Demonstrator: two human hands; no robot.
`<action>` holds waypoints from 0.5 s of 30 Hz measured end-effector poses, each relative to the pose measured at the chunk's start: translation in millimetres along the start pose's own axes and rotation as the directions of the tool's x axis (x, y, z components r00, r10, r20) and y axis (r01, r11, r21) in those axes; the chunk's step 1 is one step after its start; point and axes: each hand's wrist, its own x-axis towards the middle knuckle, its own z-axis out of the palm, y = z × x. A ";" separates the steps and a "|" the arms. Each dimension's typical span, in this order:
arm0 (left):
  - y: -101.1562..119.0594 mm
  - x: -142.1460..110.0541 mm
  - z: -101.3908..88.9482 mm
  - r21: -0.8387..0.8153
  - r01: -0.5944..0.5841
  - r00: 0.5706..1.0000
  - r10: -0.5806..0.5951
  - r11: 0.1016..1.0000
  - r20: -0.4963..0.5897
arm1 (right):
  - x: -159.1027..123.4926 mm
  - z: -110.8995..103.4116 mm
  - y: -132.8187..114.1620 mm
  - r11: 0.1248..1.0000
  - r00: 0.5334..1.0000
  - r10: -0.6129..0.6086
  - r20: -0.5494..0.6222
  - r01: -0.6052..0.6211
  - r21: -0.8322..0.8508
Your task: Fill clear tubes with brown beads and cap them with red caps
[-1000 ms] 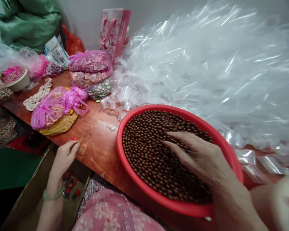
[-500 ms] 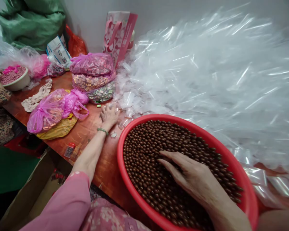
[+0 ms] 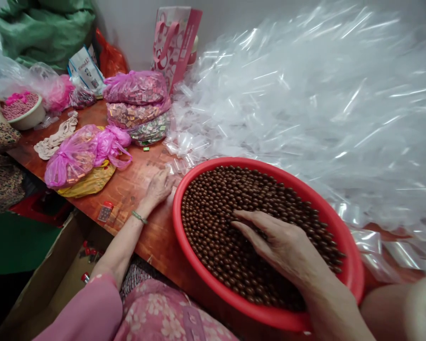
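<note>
My right hand [image 3: 282,241] reaches into a red basin [image 3: 179,222] filled with round, dark brown chocolate balls [image 3: 213,227]. Its thumb and forefinger stretch out over the balls with a gap between them; the other fingers are mostly hidden. To the left of the basin, my left hand [image 3: 158,188], with a green bracelet on the wrist, rests low on the wooden table [image 3: 135,189]. Its fingers look loosely bent but apart, near small clear plastic packets [image 3: 184,161]. No held object shows in either hand.
A large heap of clear packets [image 3: 305,104] fills the right side. Pink bags of small wrapped pieces [image 3: 138,90] stand at the back, another pink bag [image 3: 74,158] nearer. A co-worker's patterned sleeve [image 3: 2,137] is beside a white bowl [image 3: 31,118]. An open carton [image 3: 57,274] sits below the table edge.
My left hand has drawn back from the packets toward me, its fingers less spread than before. My right hand keeps its place in the basin. The view has shifted slightly.
</note>
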 end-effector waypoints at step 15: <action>-73.5 78.4 -30.5 0.179 0.168 0.986 -0.164 0.969 -0.039 | -7.7 5.1 13.7 0.996 0.999 0.046 0.007 -0.045 -0.081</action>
